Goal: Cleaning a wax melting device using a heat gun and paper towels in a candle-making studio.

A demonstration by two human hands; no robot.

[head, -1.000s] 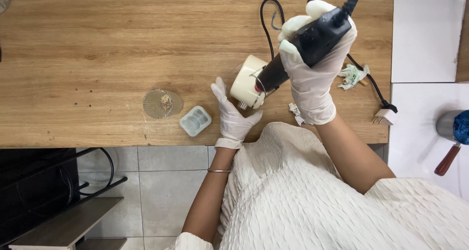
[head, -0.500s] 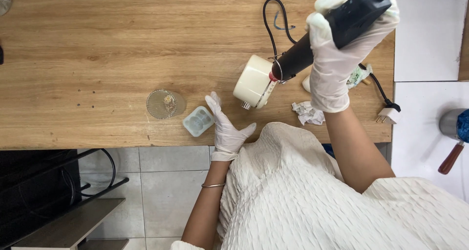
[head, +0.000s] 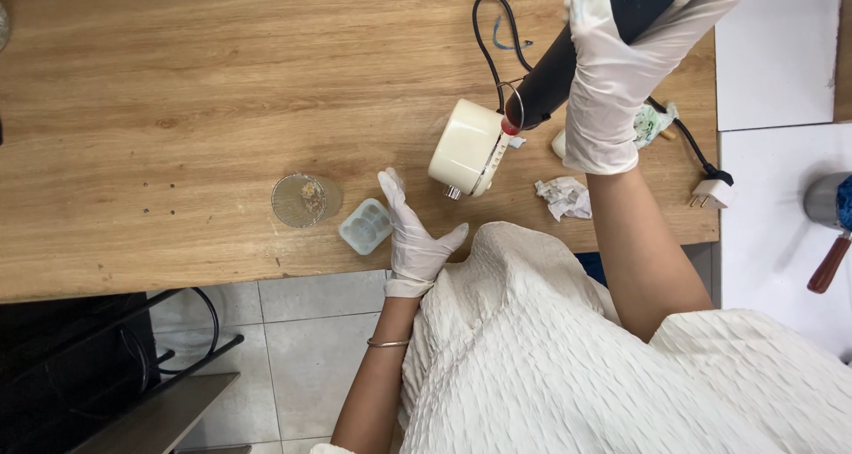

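Surface: a wooden table point(head: 222, 81) with light brown grain fills most of the view; its near edge runs across the lower middle.
Right hand: the right hand point(head: 621, 72), in a white glove, is closed firmly around a black heat gun point(head: 568, 59) and holds it lifted above the table, with the nozzle pointing down and to the left.
Heat gun nozzle: its tip is just beside a cream round device point(head: 469, 148), which stands on the table; I cannot tell if they touch.
Left hand: the left hand point(head: 413, 232), also in a white glove, lies flat on the table near the edge, fingers stretched out and a little apart, holding nothing.
Near the left hand: a small pale blue mould tray point(head: 365, 226) lies just beside the fingers, and a clear round glass dish point(head: 302, 199) with something brownish inside is next to it on the left.
Cable: a black cable point(head: 486, 37) makes a loop on the wood behind the cream device, and a white plug point(head: 713, 192) lies at the right end of the table.
Small things: a crumpled paper piece point(head: 564, 197) lies near the right forearm.
Room: below the table are grey floor tiles point(head: 302, 330) and a black metal rack point(head: 115, 374); to the right is a white surface point(head: 781, 55) with a tool with a brown handle point(head: 830, 263).
Person: wears a cream textured garment point(head: 577, 356) and a thin bracelet point(head: 388, 343) on the left wrist.
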